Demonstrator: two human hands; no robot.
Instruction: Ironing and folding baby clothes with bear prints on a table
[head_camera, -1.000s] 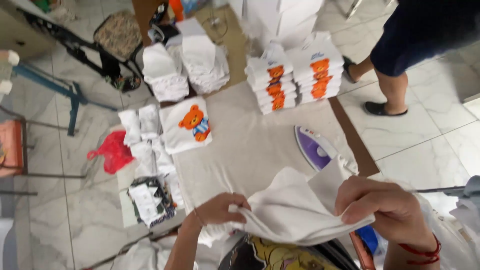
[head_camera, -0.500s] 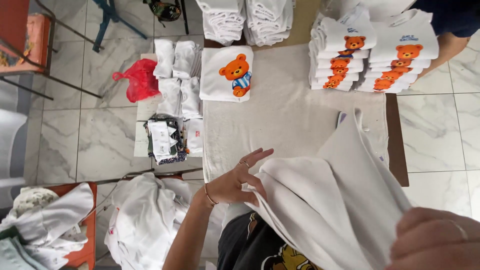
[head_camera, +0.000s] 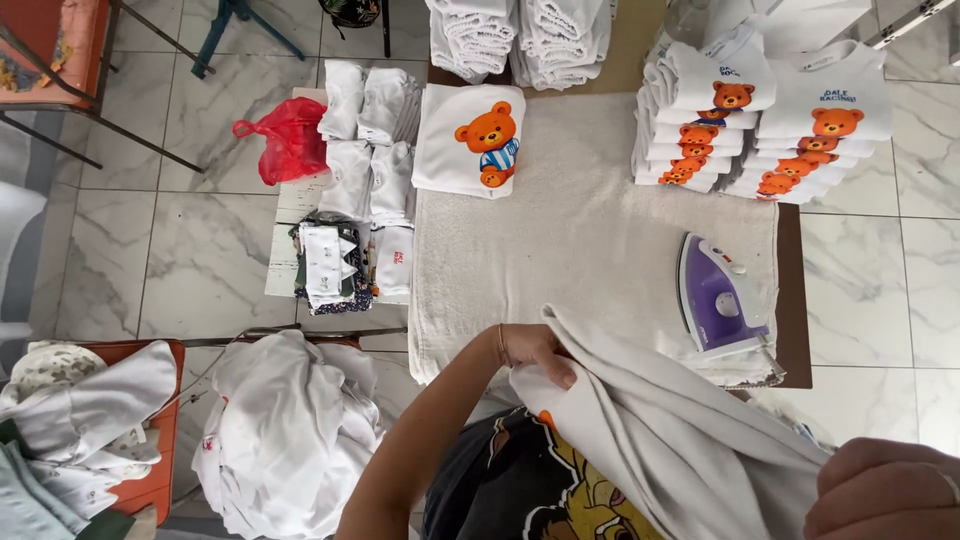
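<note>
Left hand (head_camera: 535, 352) and right hand (head_camera: 885, 490) both pinch a white cotton garment (head_camera: 670, 420) shut, beside a purple steam iron (head_camera: 718, 297) on the towel-covered table (head_camera: 580, 230).

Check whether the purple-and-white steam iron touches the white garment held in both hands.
Apart. The head view shows beige towel between the iron and the white garment.

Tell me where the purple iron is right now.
In the head view the purple iron sits at the right edge of the towel-covered table, below the stacks of bear-print shirts and above the white garment being held.
</note>
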